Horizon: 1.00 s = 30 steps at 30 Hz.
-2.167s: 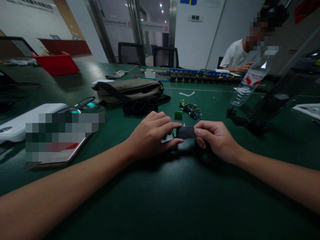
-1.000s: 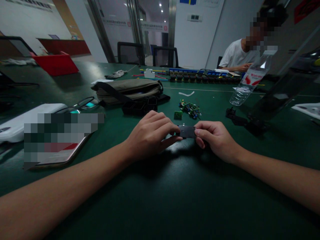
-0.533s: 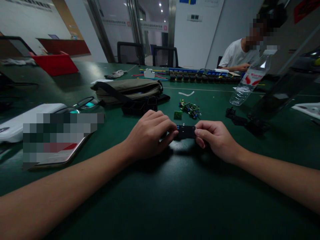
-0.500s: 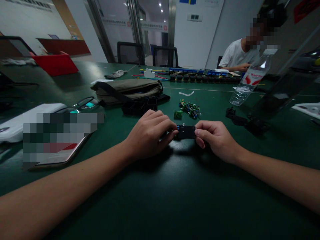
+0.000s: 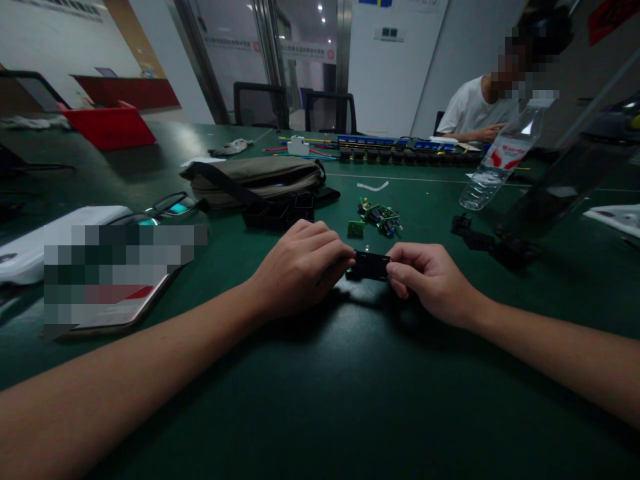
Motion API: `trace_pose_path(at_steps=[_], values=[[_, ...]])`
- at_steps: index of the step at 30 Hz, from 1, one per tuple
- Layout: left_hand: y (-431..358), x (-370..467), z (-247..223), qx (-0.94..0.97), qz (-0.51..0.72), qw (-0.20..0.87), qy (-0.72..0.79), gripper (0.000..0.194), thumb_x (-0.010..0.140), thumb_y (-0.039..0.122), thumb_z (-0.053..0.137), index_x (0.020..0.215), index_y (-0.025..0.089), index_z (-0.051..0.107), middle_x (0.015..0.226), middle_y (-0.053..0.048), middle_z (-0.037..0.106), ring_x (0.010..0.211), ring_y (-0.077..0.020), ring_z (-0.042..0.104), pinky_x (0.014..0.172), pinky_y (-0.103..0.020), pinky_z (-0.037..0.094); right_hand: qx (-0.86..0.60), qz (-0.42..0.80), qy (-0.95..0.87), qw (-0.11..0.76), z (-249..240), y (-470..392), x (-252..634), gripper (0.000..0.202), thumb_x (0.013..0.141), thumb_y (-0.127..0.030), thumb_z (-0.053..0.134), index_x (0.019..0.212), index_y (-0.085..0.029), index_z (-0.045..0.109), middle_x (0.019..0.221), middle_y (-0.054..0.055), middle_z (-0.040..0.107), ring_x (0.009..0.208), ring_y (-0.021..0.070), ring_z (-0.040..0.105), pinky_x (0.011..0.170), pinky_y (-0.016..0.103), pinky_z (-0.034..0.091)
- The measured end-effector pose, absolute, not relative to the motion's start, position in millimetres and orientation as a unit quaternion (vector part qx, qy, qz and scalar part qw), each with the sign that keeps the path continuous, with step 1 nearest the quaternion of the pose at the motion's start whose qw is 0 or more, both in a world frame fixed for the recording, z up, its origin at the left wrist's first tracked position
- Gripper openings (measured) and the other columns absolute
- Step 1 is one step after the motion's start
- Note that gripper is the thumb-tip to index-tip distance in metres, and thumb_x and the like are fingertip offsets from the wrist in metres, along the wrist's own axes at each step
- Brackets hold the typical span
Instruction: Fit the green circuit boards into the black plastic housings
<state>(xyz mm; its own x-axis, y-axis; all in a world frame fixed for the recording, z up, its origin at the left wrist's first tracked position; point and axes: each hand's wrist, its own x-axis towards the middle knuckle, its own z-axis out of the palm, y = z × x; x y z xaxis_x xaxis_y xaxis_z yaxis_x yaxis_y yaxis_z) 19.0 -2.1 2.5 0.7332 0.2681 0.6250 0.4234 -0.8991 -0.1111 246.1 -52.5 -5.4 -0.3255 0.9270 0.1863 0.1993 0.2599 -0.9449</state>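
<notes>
Between my two hands is a small black rectangular plastic piece (image 5: pixel 371 265), held just above the green table. My right hand (image 5: pixel 423 277) pinches its right end between thumb and fingers. My left hand (image 5: pixel 307 267) is closed at its left end, the fingertips pressed together there; part of that end is hidden behind them. Just beyond the piece lie a single small green circuit board (image 5: pixel 356 229) and a pile of circuit boards (image 5: pixel 381 217) with blue parts.
Behind my left hand are black trays (image 5: pixel 267 215) and an olive bag (image 5: pixel 260 179). Glasses (image 5: pixel 173 205) and a phone (image 5: pixel 115 307) lie left. A water bottle (image 5: pixel 505 157) and a black clamp-like object (image 5: pixel 493 243) stand right. A person (image 5: pixel 475 107) sits across the table (image 5: pixel 350 400).
The black piece has turned slightly, its right end now lower, and the blue bit at its left end no longer shows. My right hand has shifted a little left.
</notes>
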Motion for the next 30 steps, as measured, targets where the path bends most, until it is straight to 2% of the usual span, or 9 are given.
trace_pose_path(at_steps=[9, 30], values=[[-2.6, 19.2, 3.4, -0.931, -0.292, 0.09, -0.199, 0.016, 0.095, 0.022, 0.05, 0.089, 0.014, 0.062, 0.081, -0.006, 0.07, 0.074, -0.0157, 0.059, 0.071, -0.032, 0.044, -0.422, 0.439, -0.682, 0.405, -5.4, -52.5, 245.7, 0.016, 0.087, -0.028, 0.058, 0.076, -0.017, 0.057, 0.054, -0.006, 0.053, 0.047, 0.008, 0.048, 0.048, 0.022, 0.036], [-0.4, 18.8, 1.5, -0.922, -0.325, 0.095, -0.189, 0.013, 0.094, 0.018, 0.052, 0.09, 0.012, 0.064, 0.081, -0.006, 0.07, 0.071, -0.0156, 0.059, 0.069, -0.03, 0.043, -0.416, 0.43, -0.692, 0.404, -6.2, -52.8, 246.0, 0.015, 0.09, -0.027, 0.058, 0.08, -0.016, 0.059, 0.055, -0.006, 0.053, 0.048, 0.0074, 0.048, 0.048, 0.022, 0.036]])
